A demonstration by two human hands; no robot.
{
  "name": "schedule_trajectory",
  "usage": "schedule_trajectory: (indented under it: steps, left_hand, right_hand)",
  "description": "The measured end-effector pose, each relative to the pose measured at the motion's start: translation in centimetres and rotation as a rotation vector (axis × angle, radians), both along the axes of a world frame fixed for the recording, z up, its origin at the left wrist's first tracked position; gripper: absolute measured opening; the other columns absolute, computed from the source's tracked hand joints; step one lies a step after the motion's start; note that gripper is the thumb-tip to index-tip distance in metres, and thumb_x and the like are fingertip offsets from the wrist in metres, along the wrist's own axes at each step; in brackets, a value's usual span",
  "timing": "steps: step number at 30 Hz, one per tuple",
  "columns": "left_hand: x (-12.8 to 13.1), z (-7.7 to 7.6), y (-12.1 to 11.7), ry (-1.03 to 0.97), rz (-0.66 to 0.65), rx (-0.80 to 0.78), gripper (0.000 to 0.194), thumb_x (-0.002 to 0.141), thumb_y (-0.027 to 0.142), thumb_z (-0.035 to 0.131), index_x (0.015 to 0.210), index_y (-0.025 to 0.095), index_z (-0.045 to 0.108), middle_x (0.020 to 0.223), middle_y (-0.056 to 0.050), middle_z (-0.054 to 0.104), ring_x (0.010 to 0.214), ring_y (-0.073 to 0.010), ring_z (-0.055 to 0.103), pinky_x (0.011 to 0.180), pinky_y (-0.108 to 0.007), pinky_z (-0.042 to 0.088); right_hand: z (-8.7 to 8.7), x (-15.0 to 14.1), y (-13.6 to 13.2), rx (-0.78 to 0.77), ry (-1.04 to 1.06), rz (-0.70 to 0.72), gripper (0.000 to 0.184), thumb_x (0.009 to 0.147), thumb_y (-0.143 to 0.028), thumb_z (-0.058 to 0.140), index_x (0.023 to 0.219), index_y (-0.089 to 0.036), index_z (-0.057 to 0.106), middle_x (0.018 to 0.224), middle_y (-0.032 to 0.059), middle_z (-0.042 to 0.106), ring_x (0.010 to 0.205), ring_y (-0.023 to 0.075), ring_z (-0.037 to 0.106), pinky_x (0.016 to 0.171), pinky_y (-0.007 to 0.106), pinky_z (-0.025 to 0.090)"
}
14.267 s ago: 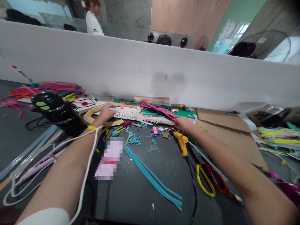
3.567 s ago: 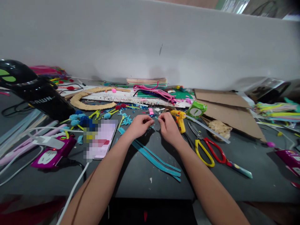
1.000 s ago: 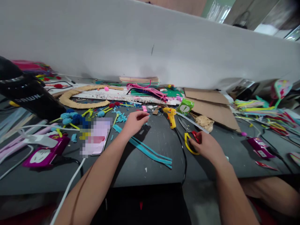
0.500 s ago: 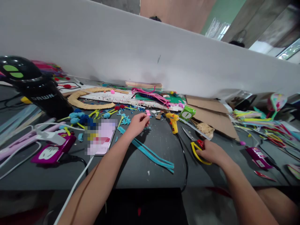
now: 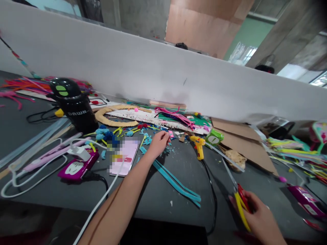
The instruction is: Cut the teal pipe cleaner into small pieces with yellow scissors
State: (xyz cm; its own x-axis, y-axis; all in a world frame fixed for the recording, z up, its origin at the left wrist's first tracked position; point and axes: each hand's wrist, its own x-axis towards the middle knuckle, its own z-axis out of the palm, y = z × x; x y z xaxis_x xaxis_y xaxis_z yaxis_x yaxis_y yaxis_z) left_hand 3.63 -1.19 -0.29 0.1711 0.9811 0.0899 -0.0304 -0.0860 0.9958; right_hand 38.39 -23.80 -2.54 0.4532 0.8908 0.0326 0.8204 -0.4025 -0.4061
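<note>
My right hand (image 5: 262,212) grips a pair of scissors (image 5: 239,200) with red and yellow handles, low over the table's front right. The blades point up and away, toward a crumpled tan lump (image 5: 236,159). My left hand (image 5: 160,144) rests at mid-table with its fingers pinched together. A small pink piece (image 5: 171,133) shows right at those fingertips; whether they hold it is unclear. Blue fuzzy clippings (image 5: 167,149) lie scattered beside this hand. Light-blue pipe cleaners (image 5: 176,183) stretch from under my left wrist toward the front edge.
A yellow glue gun (image 5: 198,146) with a clear stick and black cord lies between my hands. Left are a phone (image 5: 126,158), a purple power strip (image 5: 78,165) and a black bottle (image 5: 76,110). Cardboard (image 5: 245,146) lies back right, before a white partition (image 5: 143,68).
My right hand has lifted the scissors from beside the tan lump and brought them nearer to me. My left hand stays by the pink piece. The camera view has shifted.
</note>
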Motion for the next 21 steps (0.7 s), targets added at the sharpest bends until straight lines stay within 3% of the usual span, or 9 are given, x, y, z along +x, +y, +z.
schedule_trajectory:
  steps: [2,3,5,8,12,15,17,21]
  left_hand:
    - [-0.2,0.1,0.1,-0.021,0.032,0.008,0.034,0.084,0.049,0.053,0.073,0.017,0.054,0.065,0.001,0.058,0.056,-0.0105,0.054,0.055,-0.023,0.043]
    - [-0.2,0.1,0.2,-0.029,0.044,0.016,0.034,0.084,0.05,0.053,0.073,0.017,0.055,0.064,0.001,0.058,0.055,-0.0102,0.053,0.055,-0.023,0.043]
    - [-0.5,0.2,0.3,-0.048,0.07,0.016,0.035,0.083,0.051,0.055,0.073,0.017,0.056,0.063,0.002,0.057,0.054,-0.0098,0.051,0.055,-0.023,0.042]
    - [-1.0,0.4,0.5,-0.077,0.117,0.01,0.035,0.081,0.051,0.057,0.073,0.017,0.056,0.061,0.002,0.056,0.053,-0.0093,0.049,0.053,-0.023,0.041]
    - [-2.0,0.4,0.8,-0.099,0.186,0.014,0.034,0.081,0.049,0.058,0.074,0.016,0.058,0.063,0.002,0.057,0.053,-0.0089,0.05,0.053,-0.023,0.04]
    - [-2.8,0.0,1.3,-0.094,0.23,0.019,0.034,0.081,0.05,0.058,0.076,0.016,0.059,0.064,0.002,0.057,0.053,-0.0087,0.05,0.053,-0.023,0.04]
    - [-3.2,-0.2,1.5,-0.075,0.244,0.045,0.033,0.081,0.049,0.058,0.076,0.016,0.058,0.064,0.002,0.057,0.053,-0.0085,0.049,0.053,-0.023,0.04]
    - [-3.5,-0.3,1.7,-0.006,0.263,0.093,0.027,0.083,0.043,0.057,0.076,0.017,0.057,0.065,0.002,0.057,0.054,-0.0084,0.049,0.054,-0.022,0.04]
  right_hand:
    - [-0.9,-2.1,-0.6,0.08,0.184,0.061,0.034,0.059,-0.064,0.062,0.084,-0.041,0.061,0.094,0.0102,0.072,0.091,0.0378,0.07,0.08,0.048,0.056]
    - [-1.2,-3.2,-0.5,0.108,0.231,0.086,0.034,0.053,-0.062,0.067,0.082,-0.045,0.061,0.093,0.0089,0.072,0.092,0.0379,0.069,0.079,0.047,0.056]
    - [-1.2,-5.4,0.6,0.081,0.321,0.23,0.034,0.057,-0.053,0.069,0.089,-0.044,0.063,0.098,0.009,0.072,0.095,0.0351,0.069,0.083,0.044,0.056]
    - [0.3,-9.1,4.1,0.104,0.336,0.382,0.03,0.066,-0.044,0.066,0.091,-0.029,0.061,0.09,0.0071,0.072,0.082,0.0275,0.069,0.076,0.038,0.057]
    - [3.3,-13.1,10.6,0.208,0.227,0.425,0.031,0.069,-0.045,0.068,0.089,-0.026,0.053,0.069,-0.0006,0.061,0.058,0.0178,0.055,0.055,0.029,0.048]
    - [4.5,-14.8,15.1,0.266,0.224,0.479,0.039,0.066,-0.052,0.073,0.082,-0.025,0.05,0.065,-0.0025,0.056,0.058,0.0157,0.05,0.055,0.028,0.044]
    - [4.4,-15.4,17.0,0.271,0.284,0.508,0.043,0.064,-0.056,0.074,0.076,-0.024,0.048,0.062,-0.0036,0.052,0.056,0.0144,0.047,0.054,0.027,0.042]
    - [2.9,-15.2,17.3,0.251,0.424,0.496,0.041,0.07,-0.058,0.07,0.072,-0.022,0.05,0.06,-0.0039,0.048,0.056,0.0129,0.044,0.051,0.025,0.038]
